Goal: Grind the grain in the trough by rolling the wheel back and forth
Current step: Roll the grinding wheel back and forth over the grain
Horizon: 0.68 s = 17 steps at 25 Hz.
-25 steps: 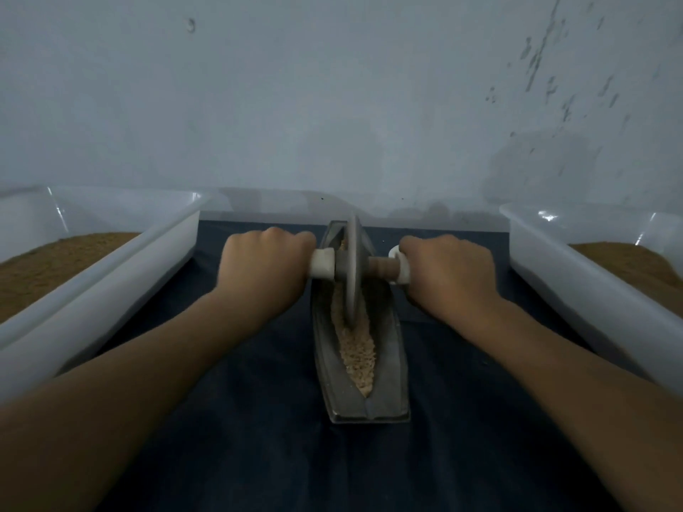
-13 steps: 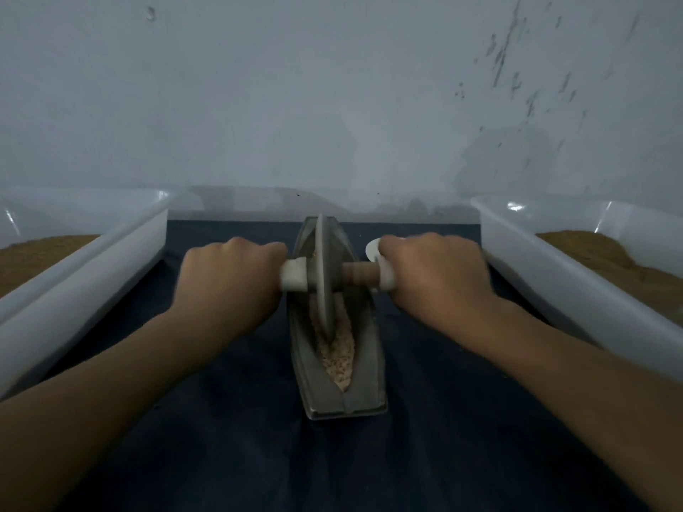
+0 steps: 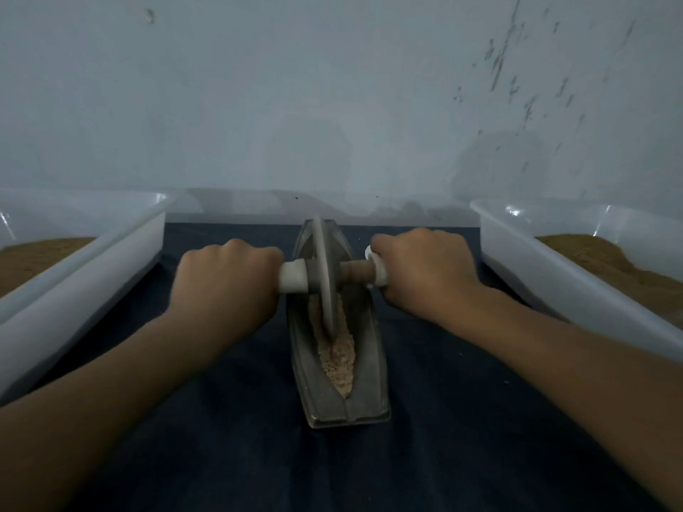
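A grey boat-shaped trough (image 3: 366, 400) lies lengthwise on a dark blue cloth, holding pale coarse grain (image 3: 338, 360) along its groove. A thin grey wheel (image 3: 323, 275) stands upright in the groove, toward the far half of the trough. Its axle has white handle sleeves on both sides. My left hand (image 3: 227, 286) grips the left handle, and my right hand (image 3: 425, 275) grips the right handle. Both fists hide most of the handles.
A white plastic tub (image 3: 85, 275) with brown powder stands on the left, and another white tub (image 3: 565, 286) with brown powder on the right. A grey-blue wall (image 3: 332, 105) rises close behind the trough. Dark cloth (image 3: 462, 437) covers the surface.
The wheel has rolled a little toward me along the groove, with both hands still on the handles. The camera view has shifted slightly.
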### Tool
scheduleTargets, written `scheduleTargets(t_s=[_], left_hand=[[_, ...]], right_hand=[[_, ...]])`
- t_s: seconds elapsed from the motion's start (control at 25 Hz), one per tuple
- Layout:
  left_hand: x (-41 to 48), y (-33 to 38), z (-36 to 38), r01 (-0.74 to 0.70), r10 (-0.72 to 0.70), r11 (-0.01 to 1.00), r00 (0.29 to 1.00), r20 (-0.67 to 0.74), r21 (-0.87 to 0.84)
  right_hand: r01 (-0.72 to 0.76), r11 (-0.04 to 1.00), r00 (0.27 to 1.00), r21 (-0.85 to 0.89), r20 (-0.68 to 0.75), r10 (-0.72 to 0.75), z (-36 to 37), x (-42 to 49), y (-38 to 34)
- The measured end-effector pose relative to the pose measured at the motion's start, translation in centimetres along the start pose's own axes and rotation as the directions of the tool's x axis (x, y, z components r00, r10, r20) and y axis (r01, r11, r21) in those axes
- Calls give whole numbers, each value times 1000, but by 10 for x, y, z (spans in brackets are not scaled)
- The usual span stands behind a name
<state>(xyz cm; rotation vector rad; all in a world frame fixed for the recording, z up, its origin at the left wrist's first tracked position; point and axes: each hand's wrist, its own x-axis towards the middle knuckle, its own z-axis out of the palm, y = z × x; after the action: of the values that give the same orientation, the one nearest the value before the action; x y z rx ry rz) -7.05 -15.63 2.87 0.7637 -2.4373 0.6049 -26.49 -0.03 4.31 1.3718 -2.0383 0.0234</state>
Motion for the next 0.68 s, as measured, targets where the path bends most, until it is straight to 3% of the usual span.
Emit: scheduleTargets(t_s=[0.12,0.2,0.24,0.32,0.36,0.4,0.52,0.6,0.68], left_hand=[[32,6,8,159,-151,985,981,118,-59],[30,-3,9,122,-105,988,981,164,-95],[19,-9,6,31,-22,996,994,103,-85],[-8,-21,-3,-152,151,988,986,-70,-15],[-16,-26,-8,-188,187,982,976,-110,5],[-14,-29,-10,-199,200,980,975,-96,20],[10,-13,-6,-95,93,990,995,21,108],[39,0,-8,32,-43,994,994,98,108],[50,2,-9,42,-58,994,984,167,100]], right_hand=[[-82,995,983,47,166,73,-4,42,-5],[-17,997,976,81,217,-1,-9,41,2],[43,996,987,72,151,-54,-12,27,7],[95,995,988,2,-124,-94,-13,-14,11],[79,997,969,18,-237,-72,-11,-30,12],[70,996,963,47,-263,-55,-5,-36,15],[-72,995,996,74,-56,76,12,-10,9],[-195,964,971,181,177,163,13,23,4],[-235,949,943,213,286,169,17,34,8]])
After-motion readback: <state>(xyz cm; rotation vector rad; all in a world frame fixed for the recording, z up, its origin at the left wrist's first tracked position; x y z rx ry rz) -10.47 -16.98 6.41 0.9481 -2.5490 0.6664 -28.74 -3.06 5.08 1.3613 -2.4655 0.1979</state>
